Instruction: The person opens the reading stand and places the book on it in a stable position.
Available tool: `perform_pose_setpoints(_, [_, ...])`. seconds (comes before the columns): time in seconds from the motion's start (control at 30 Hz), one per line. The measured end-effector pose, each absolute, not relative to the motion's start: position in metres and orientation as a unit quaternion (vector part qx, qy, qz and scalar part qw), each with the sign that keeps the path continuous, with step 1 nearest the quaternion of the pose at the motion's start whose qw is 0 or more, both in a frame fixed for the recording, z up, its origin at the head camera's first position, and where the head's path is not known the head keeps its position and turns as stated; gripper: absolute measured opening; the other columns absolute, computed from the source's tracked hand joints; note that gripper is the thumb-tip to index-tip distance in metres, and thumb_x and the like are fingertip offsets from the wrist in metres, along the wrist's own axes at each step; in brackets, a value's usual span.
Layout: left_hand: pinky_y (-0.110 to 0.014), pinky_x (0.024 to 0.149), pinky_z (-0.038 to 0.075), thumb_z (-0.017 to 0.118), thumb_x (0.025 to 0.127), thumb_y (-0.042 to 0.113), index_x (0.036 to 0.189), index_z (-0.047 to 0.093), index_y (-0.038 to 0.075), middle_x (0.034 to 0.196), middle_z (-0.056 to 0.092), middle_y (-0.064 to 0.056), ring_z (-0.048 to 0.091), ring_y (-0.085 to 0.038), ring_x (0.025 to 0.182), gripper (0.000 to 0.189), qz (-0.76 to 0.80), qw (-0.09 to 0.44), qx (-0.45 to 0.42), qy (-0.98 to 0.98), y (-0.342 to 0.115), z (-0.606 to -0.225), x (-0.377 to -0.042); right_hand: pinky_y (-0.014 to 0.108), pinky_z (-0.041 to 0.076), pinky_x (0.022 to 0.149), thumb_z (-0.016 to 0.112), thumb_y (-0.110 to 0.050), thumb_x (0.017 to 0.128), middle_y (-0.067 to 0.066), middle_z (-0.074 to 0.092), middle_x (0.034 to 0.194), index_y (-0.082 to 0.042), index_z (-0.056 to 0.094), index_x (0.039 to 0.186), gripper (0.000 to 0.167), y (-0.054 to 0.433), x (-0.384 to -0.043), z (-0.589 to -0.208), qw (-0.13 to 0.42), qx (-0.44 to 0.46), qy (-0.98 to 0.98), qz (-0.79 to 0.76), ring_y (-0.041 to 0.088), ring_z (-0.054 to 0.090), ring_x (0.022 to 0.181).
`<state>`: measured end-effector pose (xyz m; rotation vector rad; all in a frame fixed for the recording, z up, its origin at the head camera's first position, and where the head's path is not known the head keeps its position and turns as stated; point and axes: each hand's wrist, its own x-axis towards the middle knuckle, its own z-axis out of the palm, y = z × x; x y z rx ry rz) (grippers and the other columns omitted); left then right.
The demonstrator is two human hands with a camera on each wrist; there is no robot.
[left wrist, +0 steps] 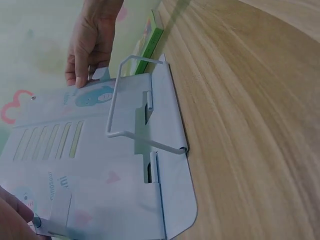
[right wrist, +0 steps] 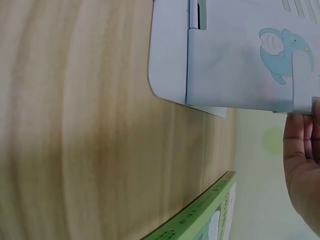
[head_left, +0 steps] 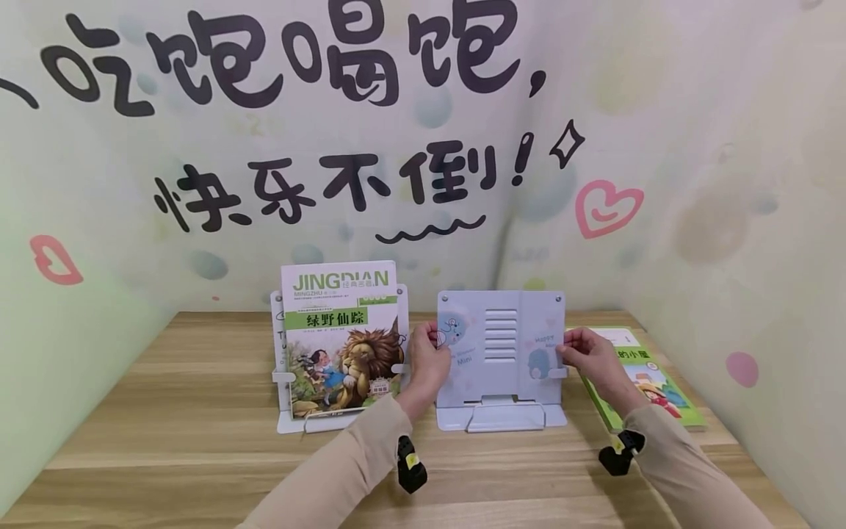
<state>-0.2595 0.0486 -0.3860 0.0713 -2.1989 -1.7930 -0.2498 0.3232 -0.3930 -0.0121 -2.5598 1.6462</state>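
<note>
A pale blue metal book stand (head_left: 505, 323) with cartoon prints and a slotted back stands upright on the table, its wire ledge (head_left: 507, 417) at the front. My left hand (head_left: 428, 367) grips the stand's left edge, around the side page clip (left wrist: 61, 207). At the opposite edge, my right hand (head_left: 600, 365) pinches the stand near its right page clip (head_left: 557, 373). Fingers partly hide behind the panel on both sides. Left of my hands, a second white stand (head_left: 284, 415) holds an upright book (head_left: 340, 342) with a lion and a girl on its cover.
Beyond my right hand a green-edged book (head_left: 674, 400) lies flat on the wooden table (head_left: 165, 455). Behind the table hangs a printed backdrop (head_left: 423, 176) with large black characters and hearts. A black wrist device (head_left: 411, 466) sits under my left sleeve.
</note>
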Motion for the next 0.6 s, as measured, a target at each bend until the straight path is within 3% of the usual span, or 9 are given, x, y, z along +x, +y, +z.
perform_pose_setpoints(0.27, [-0.037,0.091,0.046,0.059,0.079,-0.010,0.115,0.052,-0.004,0.107,0.051,-0.016,0.050,-0.026,0.100,0.037,-0.641,0.249,-0.068,-0.723,0.048,-0.358,-0.263,0.021,0.053,0.077,0.058,-0.015,0.094,0.006,0.053,0.096,0.007,0.047,0.113,0.032,0.325,-0.237,-0.390,0.055,-0.007,-0.840,0.540,0.010,0.051,0.084])
perform_pose_setpoints(0.6, [-0.031,0.098,0.044,0.063,0.081,-0.004,0.116,0.057,0.000,0.115,0.057,-0.013,0.054,-0.025,0.109,0.035,-0.562,0.267,-0.211,-0.754,0.070,-0.334,-0.260,0.022,0.055,0.074,0.058,-0.013,0.093,0.004,0.055,0.089,0.007,0.048,0.107,0.027,0.318,-0.218,-0.398,0.097,-0.003,-0.834,0.543,0.008,0.053,0.078])
